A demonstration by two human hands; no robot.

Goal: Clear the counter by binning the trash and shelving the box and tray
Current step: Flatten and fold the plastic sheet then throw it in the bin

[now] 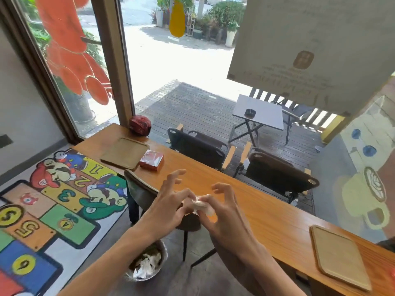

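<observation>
The crumpled white paper wad [202, 207] is mostly hidden between both hands' fingers [188, 199]; the small metal trash bin [162, 258] sits partly behind the left forearm.

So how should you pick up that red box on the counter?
Take the red box by its two long side faces, coming straight down from above. It lies flat and low, with the wooden tray close on its left, so the top is the clearest way in.
</observation>
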